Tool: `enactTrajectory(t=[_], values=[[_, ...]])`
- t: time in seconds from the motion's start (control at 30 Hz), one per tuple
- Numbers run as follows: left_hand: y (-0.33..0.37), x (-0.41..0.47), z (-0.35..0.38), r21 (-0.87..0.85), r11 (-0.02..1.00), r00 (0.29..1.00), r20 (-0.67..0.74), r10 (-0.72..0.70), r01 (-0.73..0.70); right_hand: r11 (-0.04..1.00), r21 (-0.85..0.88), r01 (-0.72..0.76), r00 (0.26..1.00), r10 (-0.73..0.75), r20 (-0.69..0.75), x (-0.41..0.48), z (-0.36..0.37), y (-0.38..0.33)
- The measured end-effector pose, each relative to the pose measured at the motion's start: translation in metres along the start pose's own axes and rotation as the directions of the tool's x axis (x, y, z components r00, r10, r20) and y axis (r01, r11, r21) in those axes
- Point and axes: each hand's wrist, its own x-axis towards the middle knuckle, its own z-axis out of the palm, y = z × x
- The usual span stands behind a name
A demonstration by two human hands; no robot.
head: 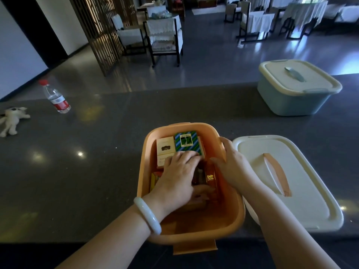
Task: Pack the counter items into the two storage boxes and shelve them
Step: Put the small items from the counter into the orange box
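A dark polished counter (pixel 87 162) fronts a dim dining room of cloth-draped chairs (pixel 165 33). The left hand (pixel 178 179), a pale bangle (pixel 147 215) on its wrist, lies flat with fingers spread on the small packs inside the open orange box (pixel 231 214), its fingertips reaching a green-striped pack (pixel 186 141) and a cream pack (pixel 165 146). The right hand (pixel 233 164) curls over the box's right rim, thumb inside. Just right of the box lies its cream lid (pixel 303 210). Farther back at right stands a closed blue box (pixel 291 101). Far left are a water bottle (pixel 56 98) and a plush toy (pixel 11 119).
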Motion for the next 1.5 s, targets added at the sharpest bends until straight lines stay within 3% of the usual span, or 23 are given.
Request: enactTrajectory(t=[0.27, 0.53, 0.67, 0.8, 1.1, 1.33, 1.5], values=[[-0.035, -0.002, -0.028, 0.055, 0.992, 0.984, -0.145, -0.102, 0.111, 0.929, -0.354, 0.109, 0.992, -0.124, -0.020, 0.001, -0.006, -0.024], [-0.085, -0.045, -0.065, 0.149, 0.947, 0.948, -0.189, -0.256, 0.286, 0.856, -0.413, 0.310, 0.951, -0.271, 0.150, 0.021, 0.026, -0.094], [-0.116, -0.073, -0.081, 0.253, 0.867, 0.895, -0.249, -0.371, 0.429, 0.721, -0.492, 0.489, 0.867, -0.338, 0.366, 0.025, 0.063, -0.141], [-0.154, -0.100, -0.098, 0.270, 0.797, 0.840, -0.232, -0.491, 0.541, 0.707, -0.429, 0.563, 0.822, -0.423, 0.382, 0.028, 0.113, -0.188], [-0.268, -0.190, -0.136, 0.323, 0.685, 0.757, -0.253, -0.602, 0.653, 0.543, -0.385, 0.747, 0.651, -0.478, 0.589, 0.029, 0.264, -0.294], [-0.386, -0.281, -0.181, 0.308, 0.527, 0.602, -0.247, -0.760, 0.792, 0.494, -0.338, 0.801, 0.566, -0.443, 0.695, 0.028, 0.395, -0.385], [-0.452, -0.347, -0.193, 0.214, 0.405, 0.451, -0.253, -0.856, 0.889, 0.538, -0.289, 0.792, 0.547, -0.414, 0.728, 0.012, 0.483, -0.437]])
